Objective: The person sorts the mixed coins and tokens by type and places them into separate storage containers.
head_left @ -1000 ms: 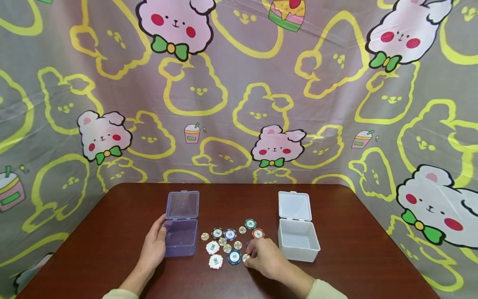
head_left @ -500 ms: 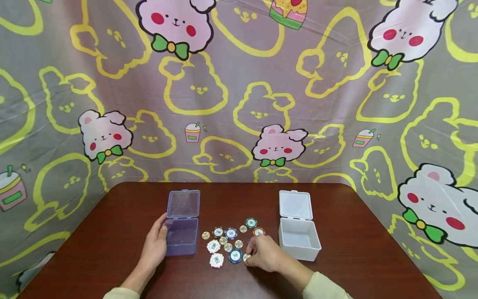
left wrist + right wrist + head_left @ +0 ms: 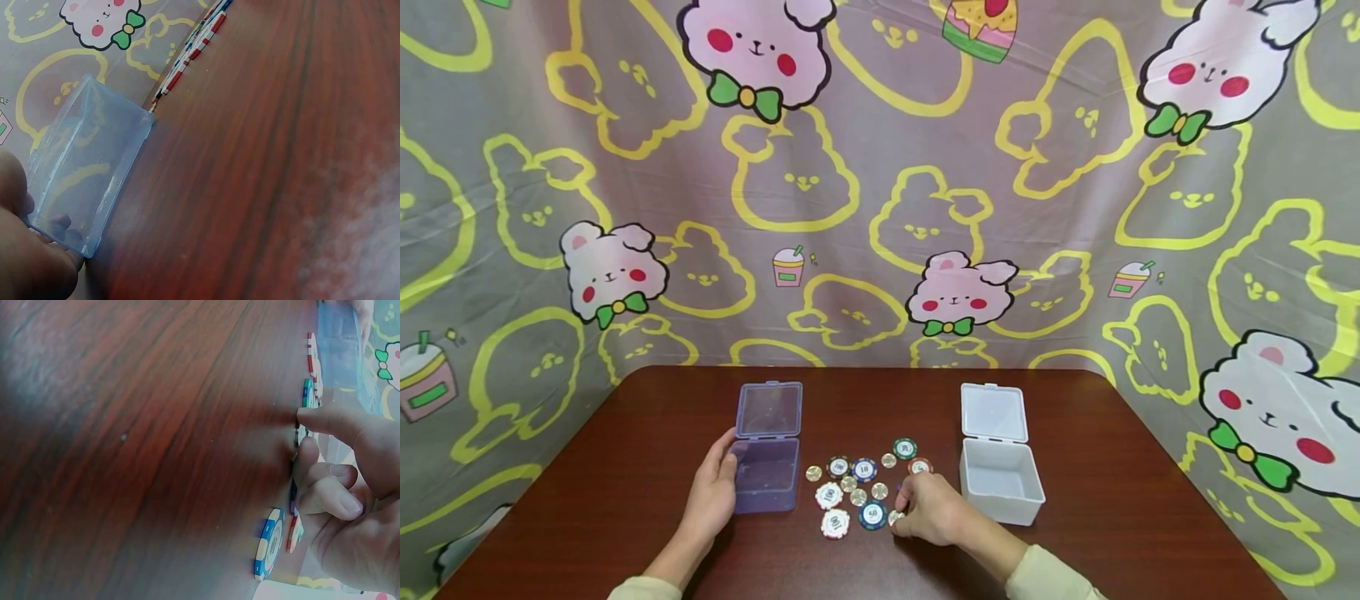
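Observation:
In the head view my left hand (image 3: 712, 486) holds the side of a clear purple plastic box (image 3: 765, 502), thumb at its rim; the box's hinged lid stands up. The left wrist view shows the fingers at one corner of the purple box (image 3: 94, 169). My right hand (image 3: 931, 508) is low over the table, thumb and forefinger pinching a small gold coin (image 3: 896, 517) at its edges. Beside the coin lies a blue poker chip (image 3: 872, 514) marked 50. A red chip (image 3: 920, 467) is partly behind the right hand.
A white box (image 3: 1002, 510) with its lid raised stands right of the right hand. Between the boxes lie several chips, including two white ones marked 100 (image 3: 835, 523), a green chip (image 3: 905, 448), and several gold coins (image 3: 848, 484). A patterned cloth (image 3: 850, 208) hangs behind the table.

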Tool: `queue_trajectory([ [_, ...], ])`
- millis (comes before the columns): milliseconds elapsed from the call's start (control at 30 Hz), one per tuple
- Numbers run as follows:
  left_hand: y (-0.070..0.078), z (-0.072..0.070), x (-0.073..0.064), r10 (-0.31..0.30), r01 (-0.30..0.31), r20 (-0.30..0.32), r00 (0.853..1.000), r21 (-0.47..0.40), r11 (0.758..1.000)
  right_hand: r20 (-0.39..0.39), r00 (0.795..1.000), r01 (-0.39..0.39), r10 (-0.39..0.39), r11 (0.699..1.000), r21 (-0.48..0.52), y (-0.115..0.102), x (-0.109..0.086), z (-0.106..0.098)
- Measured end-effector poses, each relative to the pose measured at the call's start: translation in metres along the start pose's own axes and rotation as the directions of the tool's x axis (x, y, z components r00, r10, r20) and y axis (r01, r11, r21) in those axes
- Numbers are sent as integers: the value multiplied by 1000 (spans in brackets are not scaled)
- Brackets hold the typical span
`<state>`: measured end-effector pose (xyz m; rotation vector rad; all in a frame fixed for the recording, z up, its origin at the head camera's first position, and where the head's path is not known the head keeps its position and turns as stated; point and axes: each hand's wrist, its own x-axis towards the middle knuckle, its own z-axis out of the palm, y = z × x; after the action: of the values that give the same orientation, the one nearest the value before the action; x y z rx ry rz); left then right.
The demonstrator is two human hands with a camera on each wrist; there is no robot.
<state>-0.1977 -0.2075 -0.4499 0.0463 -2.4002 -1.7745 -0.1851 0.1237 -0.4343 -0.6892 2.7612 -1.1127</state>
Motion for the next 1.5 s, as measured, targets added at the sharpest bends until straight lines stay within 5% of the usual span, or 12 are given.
queue_trajectory([
  [567,-1,-3,-1,-9,9,-10,1000,1,1000,85,996,-38,32,996,75,0,2,0],
  [900,0,-4,1,-12,12,0,1000,1,1000,110,994,9,-21,994,112,3,3,-1],
  [1167,-1,-2,1,-13,13,9,1000,-2,1000,38,999,2,-8,986,168,7,-5,2],
  [1500,-1,0,1,9,-9,0,1000,1,1000,38,999,-23,13,964,266,13,-11,3],
])
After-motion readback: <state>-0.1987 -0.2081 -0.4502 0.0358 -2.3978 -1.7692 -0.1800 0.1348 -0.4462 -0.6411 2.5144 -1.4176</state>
